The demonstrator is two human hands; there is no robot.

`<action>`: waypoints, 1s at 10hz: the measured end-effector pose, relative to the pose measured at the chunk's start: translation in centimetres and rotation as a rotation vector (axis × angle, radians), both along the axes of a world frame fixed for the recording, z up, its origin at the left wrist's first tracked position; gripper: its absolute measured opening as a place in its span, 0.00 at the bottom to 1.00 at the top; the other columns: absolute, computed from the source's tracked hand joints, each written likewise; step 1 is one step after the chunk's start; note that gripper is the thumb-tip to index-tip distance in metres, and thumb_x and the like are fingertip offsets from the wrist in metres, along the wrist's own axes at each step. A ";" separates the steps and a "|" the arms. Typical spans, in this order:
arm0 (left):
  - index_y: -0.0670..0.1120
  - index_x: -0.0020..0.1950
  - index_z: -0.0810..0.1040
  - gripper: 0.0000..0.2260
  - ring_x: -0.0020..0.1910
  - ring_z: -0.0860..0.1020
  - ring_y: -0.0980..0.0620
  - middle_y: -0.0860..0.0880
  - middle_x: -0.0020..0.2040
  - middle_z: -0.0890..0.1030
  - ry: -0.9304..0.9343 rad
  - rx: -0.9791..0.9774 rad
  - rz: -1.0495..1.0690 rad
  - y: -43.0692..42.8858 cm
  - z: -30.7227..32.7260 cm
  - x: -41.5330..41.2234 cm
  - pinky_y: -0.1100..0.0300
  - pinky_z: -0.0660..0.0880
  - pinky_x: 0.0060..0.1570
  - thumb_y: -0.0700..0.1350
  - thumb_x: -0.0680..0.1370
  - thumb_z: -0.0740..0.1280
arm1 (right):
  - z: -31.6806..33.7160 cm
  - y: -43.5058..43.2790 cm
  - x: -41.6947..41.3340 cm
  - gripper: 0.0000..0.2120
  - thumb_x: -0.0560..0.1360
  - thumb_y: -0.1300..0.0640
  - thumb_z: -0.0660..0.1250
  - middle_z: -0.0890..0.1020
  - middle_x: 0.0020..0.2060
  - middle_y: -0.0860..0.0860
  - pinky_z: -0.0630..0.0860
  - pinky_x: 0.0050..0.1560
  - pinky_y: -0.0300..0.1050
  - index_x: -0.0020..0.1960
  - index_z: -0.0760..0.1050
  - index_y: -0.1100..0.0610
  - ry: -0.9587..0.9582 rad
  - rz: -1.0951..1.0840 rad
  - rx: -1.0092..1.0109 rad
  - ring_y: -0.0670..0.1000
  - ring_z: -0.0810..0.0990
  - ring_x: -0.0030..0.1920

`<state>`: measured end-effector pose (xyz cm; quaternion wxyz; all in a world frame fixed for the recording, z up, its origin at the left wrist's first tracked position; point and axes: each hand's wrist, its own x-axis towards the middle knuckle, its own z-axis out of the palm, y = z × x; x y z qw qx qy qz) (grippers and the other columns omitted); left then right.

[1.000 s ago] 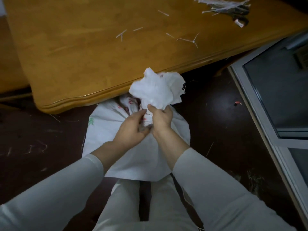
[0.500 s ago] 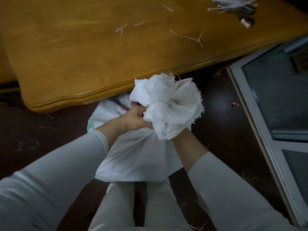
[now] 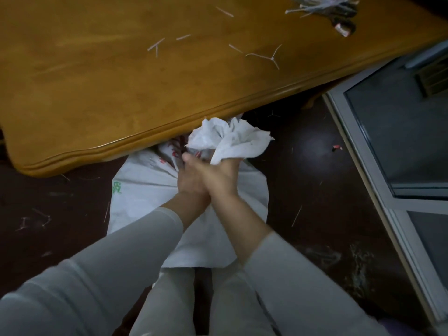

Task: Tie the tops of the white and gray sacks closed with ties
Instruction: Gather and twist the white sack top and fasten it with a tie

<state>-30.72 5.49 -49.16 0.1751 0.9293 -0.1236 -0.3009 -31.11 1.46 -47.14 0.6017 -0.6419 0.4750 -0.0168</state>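
Wood fills the upper half of our view: the wooden table (image 3: pixel 97 93) runs from the left edge to the top right corner, its moulded rim just above the sack. Below it lies the dark floor (image 3: pixel 315 180), and along the right side a pale door frame (image 3: pixel 363 154) with dark glass. Our white sack (image 3: pixel 145 190) stands on the floor between our legs (image 3: pixel 169 301) and the table, its far part tucked under the rim, with green and red print on the cloth. Its gathered top (image 3: pixel 230 139) flares out in a crumpled bunch above our fists. Our left hand (image 3: pixel 191 180) and right hand (image 3: pixel 221 175) are pressed together, both clamped round the sack's neck; the right lies over the left and hides most of its fingers. Whether a tie is round the neck we cannot tell. A bundle of ties (image 3: pixel 320 4) lies at the far right of the table beside a dark tool (image 3: pixel 345 24), one loose tie (image 3: pixel 264 57) lies nearer the middle, and short cut ends (image 3: pixel 156 44) lie left of it.
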 end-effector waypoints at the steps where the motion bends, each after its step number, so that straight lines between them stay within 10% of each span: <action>1: 0.43 0.75 0.56 0.23 0.71 0.61 0.40 0.40 0.72 0.65 -0.117 0.158 -0.073 -0.4 -0.6 -0.9 0.45 0.46 0.73 0.48 0.81 0.53 | -1.5 -2.1 2.6 0.52 0.50 0.43 0.79 0.78 0.59 0.55 0.76 0.61 0.50 0.68 0.65 0.60 0.126 -0.059 0.088 0.54 0.77 0.60; 2: 0.45 0.74 0.58 0.25 0.67 0.67 0.39 0.40 0.68 0.70 -0.228 0.038 -0.166 0.2 -1.5 -1.5 0.49 0.61 0.66 0.46 0.77 0.59 | -1.9 -4.3 2.7 0.23 0.68 0.61 0.74 0.81 0.57 0.58 0.77 0.58 0.50 0.61 0.73 0.63 0.138 -0.256 0.179 0.57 0.80 0.55; 3: 0.41 0.65 0.66 0.25 0.57 0.76 0.39 0.40 0.58 0.78 -0.204 -0.283 0.004 1.2 -0.8 -0.7 0.53 0.71 0.51 0.44 0.71 0.69 | -2.4 -6.0 1.3 0.19 0.69 0.65 0.72 0.80 0.55 0.59 0.77 0.58 0.55 0.58 0.75 0.66 0.075 -0.482 0.407 0.59 0.80 0.53; 5: 0.57 0.67 0.64 0.43 0.67 0.66 0.57 0.53 0.67 0.68 0.375 -0.473 -0.090 1.4 1.1 4.2 0.57 0.65 0.68 0.55 0.56 0.80 | -2.7 -5.8 0.4 0.36 0.63 0.37 0.70 0.79 0.54 0.56 0.75 0.59 0.54 0.62 0.73 0.59 -0.102 -0.310 0.837 0.55 0.79 0.51; 6: 0.57 0.64 0.69 0.39 0.63 0.73 0.58 0.55 0.63 0.76 0.702 -0.592 0.019 0.2 1.9 5.2 0.57 0.68 0.67 0.48 0.56 0.81 | -1.6 -7.0 1.1 0.26 0.74 0.36 0.57 0.83 0.42 0.55 0.75 0.56 0.49 0.51 0.77 0.58 -0.137 -0.287 0.939 0.52 0.80 0.46; 8: 0.49 0.62 0.73 0.24 0.58 0.76 0.56 0.51 0.58 0.79 0.746 -0.614 0.135 -1.0 1.9 3.9 0.64 0.72 0.59 0.38 0.68 0.74 | -0.3 -8.4 1.6 0.14 0.78 0.48 0.60 0.79 0.36 0.52 0.75 0.31 0.35 0.44 0.75 0.58 0.076 -0.070 0.670 0.47 0.78 0.33; 10: 0.46 0.64 0.70 0.22 0.59 0.73 0.53 0.51 0.57 0.75 0.508 -0.669 0.311 -3.6 2.7 3.4 0.59 0.68 0.63 0.35 0.72 0.71 | 1.2 -9.7 3.1 0.27 0.71 0.33 0.59 0.79 0.55 0.54 0.75 0.58 0.50 0.51 0.75 0.56 0.404 0.347 0.110 0.55 0.78 0.54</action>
